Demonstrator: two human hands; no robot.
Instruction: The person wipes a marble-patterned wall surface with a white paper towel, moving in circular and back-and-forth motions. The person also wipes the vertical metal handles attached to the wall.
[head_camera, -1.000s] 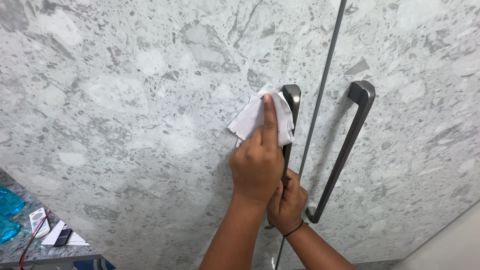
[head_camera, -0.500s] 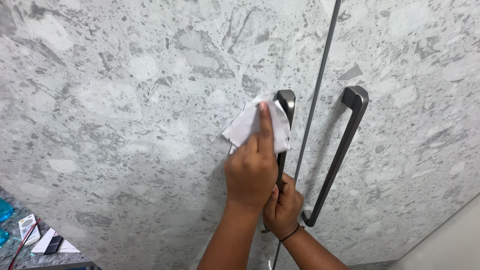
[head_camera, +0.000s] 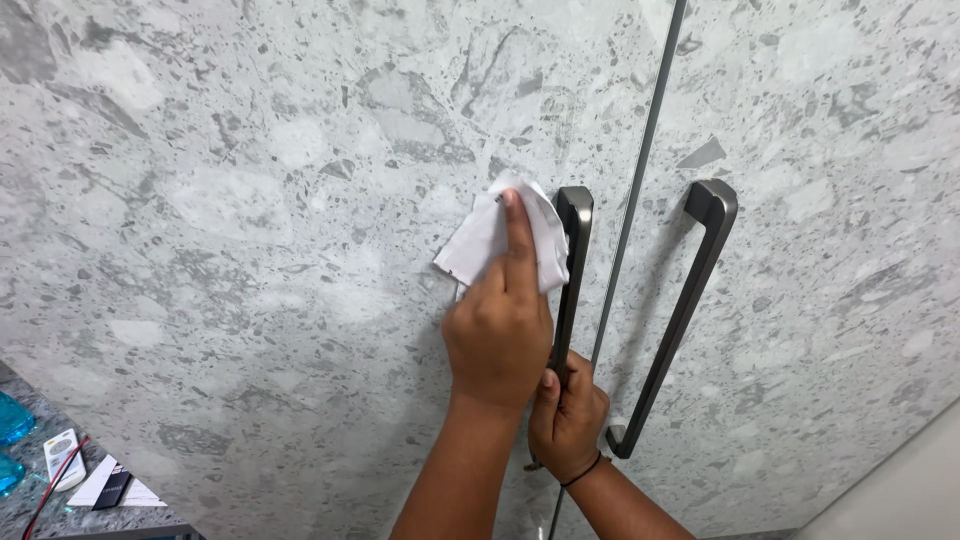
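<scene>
A white cloth (head_camera: 505, 238) is pressed flat against the grey stone-patterned door (head_camera: 250, 250) by the left hand (head_camera: 500, 335), whose fingers are clenched on it with the forefinger stretched up over it. The cloth lies just above centre of the frame, touching the top of the left handle (head_camera: 572, 260) on its left side. That handle's long axis runs almost upright, leaning slightly to the lower left, so the cloth sits at its upper end while the right hand (head_camera: 568, 420) is closed around its lower end — directly below the cloth. The left hand is the nearer to the cloth; the right hand touches only the bar.

Two dark bar handles are counted: the gripped one and a second handle (head_camera: 680, 320) right of the narrow door gap (head_camera: 640, 190), well apart from both hands. One cloth is seen, and two hands. In the lower left corner a table (head_camera: 60, 515) carries a white remote, a few cards and something blue — too small to tell further.
</scene>
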